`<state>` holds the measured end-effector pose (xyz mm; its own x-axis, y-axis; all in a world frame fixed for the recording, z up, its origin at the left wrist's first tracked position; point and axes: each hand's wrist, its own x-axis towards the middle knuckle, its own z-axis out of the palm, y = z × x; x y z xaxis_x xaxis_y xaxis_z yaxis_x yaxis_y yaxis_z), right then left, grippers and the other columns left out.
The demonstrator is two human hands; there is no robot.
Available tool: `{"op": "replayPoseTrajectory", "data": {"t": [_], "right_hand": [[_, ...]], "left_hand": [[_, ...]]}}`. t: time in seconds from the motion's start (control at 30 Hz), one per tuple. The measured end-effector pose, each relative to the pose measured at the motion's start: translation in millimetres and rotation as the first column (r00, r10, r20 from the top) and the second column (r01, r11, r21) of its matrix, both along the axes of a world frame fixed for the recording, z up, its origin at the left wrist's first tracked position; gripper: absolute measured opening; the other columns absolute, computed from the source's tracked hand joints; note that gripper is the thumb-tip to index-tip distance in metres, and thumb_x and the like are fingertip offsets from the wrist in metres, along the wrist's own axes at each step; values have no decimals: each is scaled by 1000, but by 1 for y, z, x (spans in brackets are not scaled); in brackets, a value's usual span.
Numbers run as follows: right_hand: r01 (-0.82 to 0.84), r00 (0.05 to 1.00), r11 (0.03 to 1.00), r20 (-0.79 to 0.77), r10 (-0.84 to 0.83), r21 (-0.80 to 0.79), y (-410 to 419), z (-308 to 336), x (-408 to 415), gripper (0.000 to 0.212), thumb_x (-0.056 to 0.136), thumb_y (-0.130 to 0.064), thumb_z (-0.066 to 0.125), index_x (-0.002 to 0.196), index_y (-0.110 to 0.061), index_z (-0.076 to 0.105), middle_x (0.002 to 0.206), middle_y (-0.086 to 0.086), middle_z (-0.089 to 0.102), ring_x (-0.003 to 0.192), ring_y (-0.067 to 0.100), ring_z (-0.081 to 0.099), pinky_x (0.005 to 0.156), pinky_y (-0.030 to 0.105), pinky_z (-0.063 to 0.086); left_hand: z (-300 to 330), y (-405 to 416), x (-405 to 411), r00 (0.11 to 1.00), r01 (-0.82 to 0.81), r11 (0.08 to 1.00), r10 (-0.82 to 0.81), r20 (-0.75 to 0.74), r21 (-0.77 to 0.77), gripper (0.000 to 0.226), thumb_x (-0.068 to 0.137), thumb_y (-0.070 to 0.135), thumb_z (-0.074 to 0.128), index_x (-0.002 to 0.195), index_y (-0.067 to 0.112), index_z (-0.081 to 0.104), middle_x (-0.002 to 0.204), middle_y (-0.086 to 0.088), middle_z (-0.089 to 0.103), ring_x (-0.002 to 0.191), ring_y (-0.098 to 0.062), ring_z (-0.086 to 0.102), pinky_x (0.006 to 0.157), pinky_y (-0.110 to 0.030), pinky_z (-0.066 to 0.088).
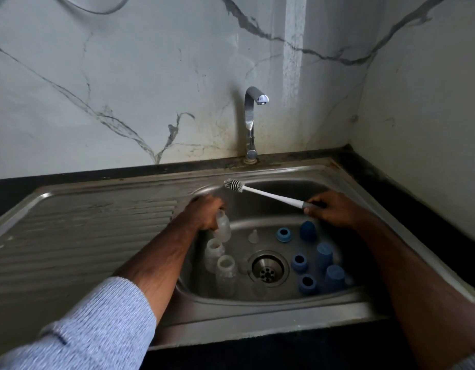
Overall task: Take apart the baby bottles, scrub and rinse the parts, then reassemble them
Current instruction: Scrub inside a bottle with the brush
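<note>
My left hand [204, 213] grips a clear bottle body [223, 227] over the left side of the steel sink [257, 313]. My right hand [332, 209] holds the grey handle of a white bottle brush [260, 193], whose black-and-white head points left above the basin. Two more clear bottle bodies [214, 253] [227, 273] stand on the basin floor by the left wall. A clear teat [253, 236] sits near the back. Three blue collar rings [283, 234] [299, 262] [307, 284] and three blue caps [308, 231] [324, 256] [335, 277] lie on the right.
A chrome tap [251, 121] stands behind the basin, no water running. The drain [267, 268] is in the basin's middle. A ribbed draining board [84, 236] spreads to the left. A marble wall rises behind, and a dark counter [407, 198] borders the sink.
</note>
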<state>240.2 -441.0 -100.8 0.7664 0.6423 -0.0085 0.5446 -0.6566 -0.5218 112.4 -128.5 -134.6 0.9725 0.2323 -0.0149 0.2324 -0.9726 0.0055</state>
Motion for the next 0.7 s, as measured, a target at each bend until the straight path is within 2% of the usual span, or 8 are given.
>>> {"op": "replayPoseTrajectory", "data": {"t": [0.17, 0.37, 0.47, 0.6, 0.7], "right_hand": [[4, 1000, 1000, -2, -4, -3, -2, 2, 1, 18, 98, -31, 63, 111, -21, 70, 100, 1, 69, 89, 9, 61, 76, 27, 42], [24, 999, 1000, -27, -24, 7, -1, 2, 4, 14, 98, -32, 62, 109, -24, 69, 96, -3, 67, 89, 9, 61, 74, 27, 43], [24, 999, 1000, -29, -24, -4, -1, 0, 5, 14, 99, -33, 61, 109, -26, 68, 99, -4, 66, 90, 8, 60, 72, 24, 42], [29, 999, 1000, -16, -29, 5, -5, 1, 7, 12, 98, -34, 62, 107, -28, 68, 93, -7, 66, 87, 6, 60, 70, 24, 40], [51, 999, 998, -17, -51, 20, -10, 1, 10, 10, 98, -34, 63, 104, -28, 69, 89, -8, 66, 87, 8, 61, 69, 25, 40]], "left_hand": [[-7, 3, 4, 998, -39, 999, 38, -53, -18, 54, 69, 20, 84, 119, 22, 64, 118, -4, 66, 110, -24, 63, 84, -26, 44], [-14, 4, 5, 995, -34, 999, 33, -97, -10, 41, 70, 12, 75, 108, 23, 65, 116, -6, 67, 107, -27, 65, 85, -33, 52], [-18, 5, 6, 996, -12, 1000, 12, -92, 2, 42, 69, 15, 73, 109, 26, 63, 119, -6, 66, 109, -27, 64, 89, -39, 55], [-16, 6, 9, 996, -5, 1000, 3, -87, -24, 36, 66, 24, 79, 94, 34, 57, 113, -2, 67, 107, -25, 65, 88, -38, 55], [-16, -2, 13, 1000, 2, 999, -2, -1, -51, 61, 67, 31, 85, 124, 25, 62, 128, -3, 64, 118, -24, 60, 97, -35, 49]]}}
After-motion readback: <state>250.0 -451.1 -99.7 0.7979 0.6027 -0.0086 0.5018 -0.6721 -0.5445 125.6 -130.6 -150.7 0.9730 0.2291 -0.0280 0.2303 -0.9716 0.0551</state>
